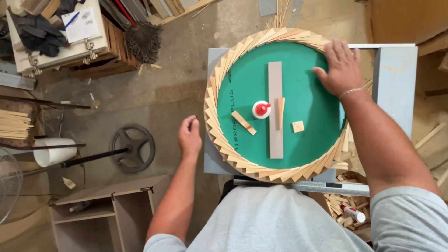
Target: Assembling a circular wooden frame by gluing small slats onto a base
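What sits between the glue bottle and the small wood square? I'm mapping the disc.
In the head view, a long grey strip with a wedge on it separates the glue bottle from the square.

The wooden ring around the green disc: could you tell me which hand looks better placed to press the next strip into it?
Probably the right hand: it lies flat on the wooden ring at the green disc's far edge. The left hand hangs beside the ring, fingers curled, touching nothing.

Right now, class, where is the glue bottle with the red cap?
In the head view, the glue bottle stands near the middle of the green disc, just left of the long grey strip.
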